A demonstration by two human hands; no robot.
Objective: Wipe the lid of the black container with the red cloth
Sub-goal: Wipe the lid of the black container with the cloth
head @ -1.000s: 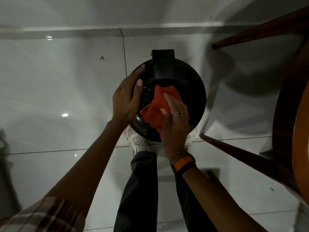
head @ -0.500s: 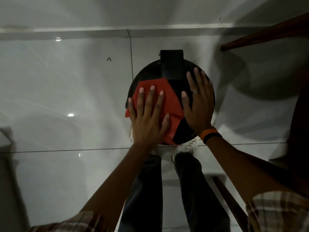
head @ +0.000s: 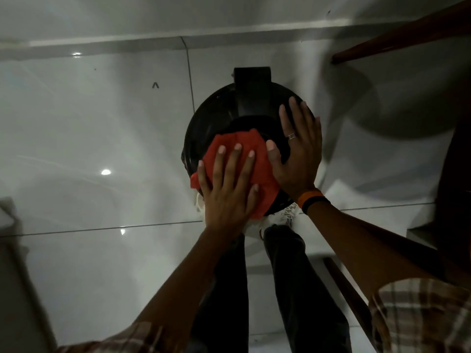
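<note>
A round black container stands on the floor below me, and its black lid (head: 216, 123) with a raised hinge block at the far side faces up. The red cloth (head: 260, 159) lies bunched on the lid's near left part. My left hand (head: 229, 184) presses flat on the cloth with straight, spread fingers. My right hand (head: 298, 151) rests flat on the lid's right side, fingers straight, thumb touching the cloth's edge. It wears a ring and an orange and black wristband.
Glossy white floor tiles (head: 102, 138) surround the container, with a white baseboard along the far wall. Dark wooden furniture legs (head: 397, 39) and a wooden frame (head: 456, 174) stand to the right. My legs and white shoes (head: 285, 215) are just behind the container.
One second ago my right hand held the cloth while my left steadied the rim. Now my left hand presses the cloth, which has bunched and slid toward me, and my right lies flat on the lid.
</note>
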